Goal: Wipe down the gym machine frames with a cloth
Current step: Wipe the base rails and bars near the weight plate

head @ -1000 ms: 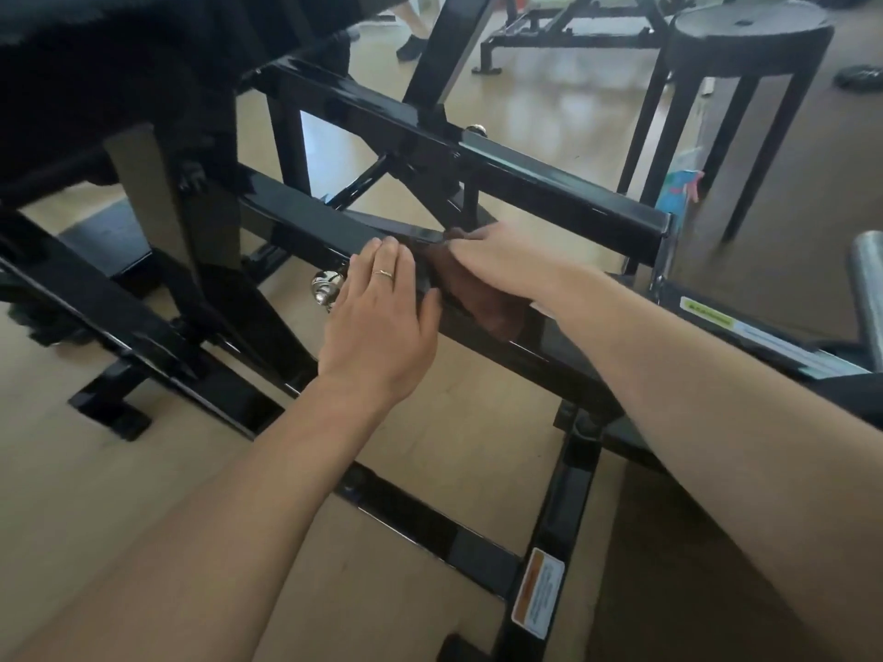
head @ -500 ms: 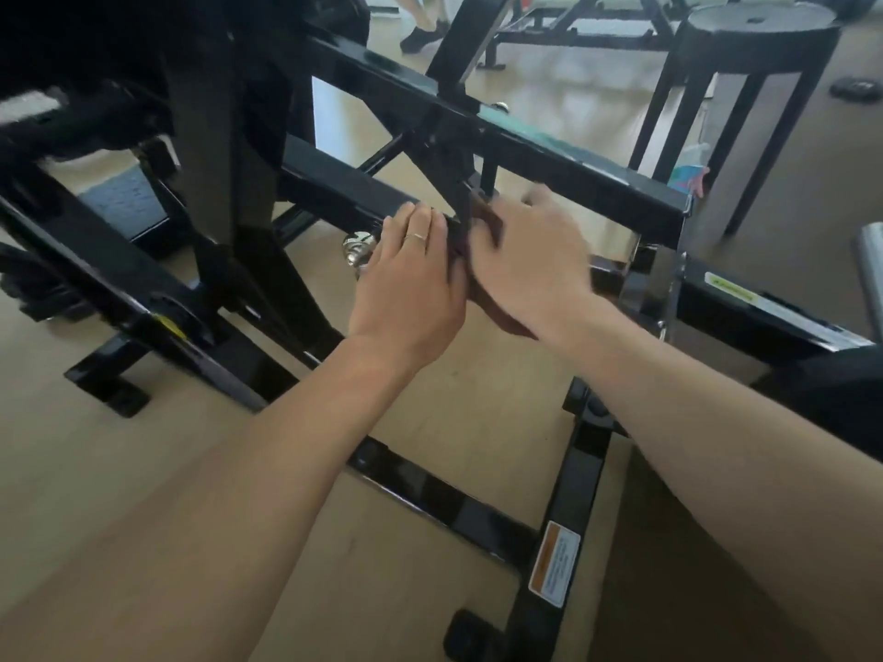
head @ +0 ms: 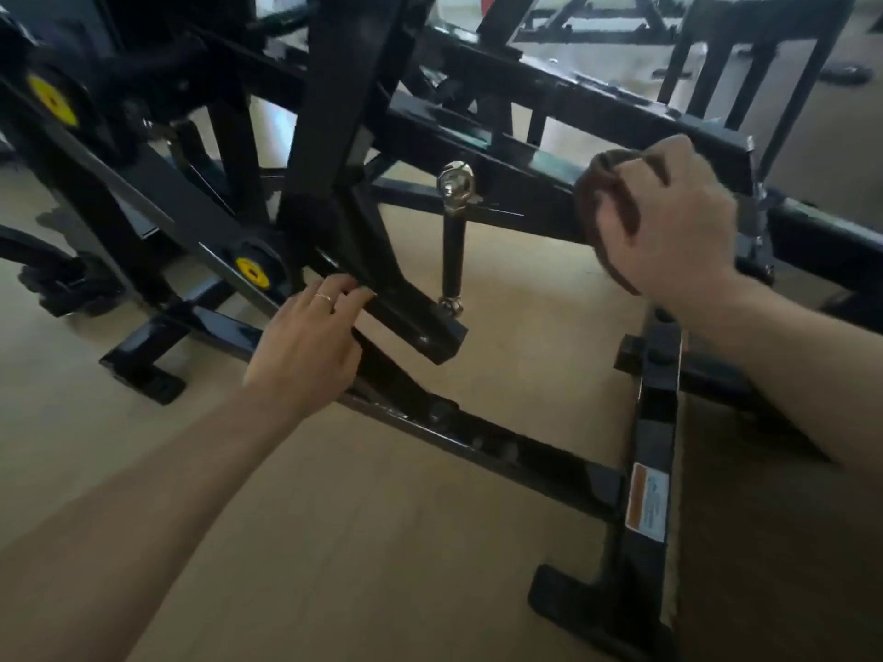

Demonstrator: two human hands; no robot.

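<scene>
**Head view: wiping the upper cross rail of the machine frame**

Head view. You are pressing a dark brown cloth against the black machine frame with your right hand. The fingers of that hand are curling closed over the bunched cloth, which is sitting against the face of the upper cross rail, near the rail's right end and just beside a steel upright bracket. Your left hand is holding nothing: it is lying nearly flat, fingers slightly spread, with the fingertips touching a lower diagonal bar as if bracing against it. A chrome eye bolt on a thin rod is standing between the two hands. A warning label is showing on the floor rail, which is resting on the wooden floor.

The step in hand appears to be the wipe along the upper rail, close to its end. The next move probably calls for carrying the cloth down to the lower bars, keeping it folded in the palm and steering clear of the eye bolt and bracket edges, where the fabric could snag.
</scene>
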